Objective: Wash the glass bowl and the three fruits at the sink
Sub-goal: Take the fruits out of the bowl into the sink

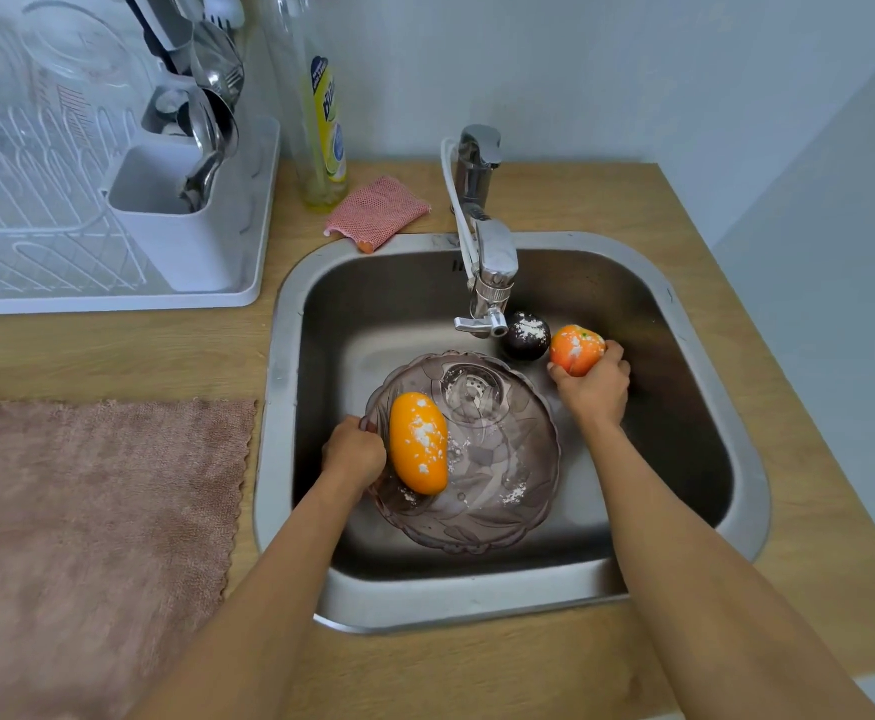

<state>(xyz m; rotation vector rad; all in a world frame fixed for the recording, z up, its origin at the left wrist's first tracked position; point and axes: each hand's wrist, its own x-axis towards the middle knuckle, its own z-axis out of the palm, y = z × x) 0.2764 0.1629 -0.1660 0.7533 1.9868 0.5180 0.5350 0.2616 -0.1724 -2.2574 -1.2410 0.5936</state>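
Glass bowl [497, 491] sits low in the steel sink [736, 459], tinted and patterned, flecked with white powder; reading from the left, you have a white dish rack [61, 210] with a cutlery holder [175, 220] at the far left of the wooden counter [113, 345], and a pink towel [92, 537] spread flat in front of it; a bottle of yellow dish soap [323, 132] stands behind a pink mesh scrubber [375, 210], which lies near the sink's back rim; your left hand [352, 452] is closed on the bowl's left rim, fingers curled over the edge; just beside that hand, an elongated orange fruit [418, 443] lies inside the bowl against its left wall, dusted with white patches; the faucet [487, 252] reaches out over the basin, its spout above the bowl's far edge; a dark round fruit [525, 336] rests on the sink floor just right of the spout, outside the bowl; your right hand [593, 389] is closed around a round orange-red fruit [577, 349], held from below, just beside the dark fruit and clear of the bowl.
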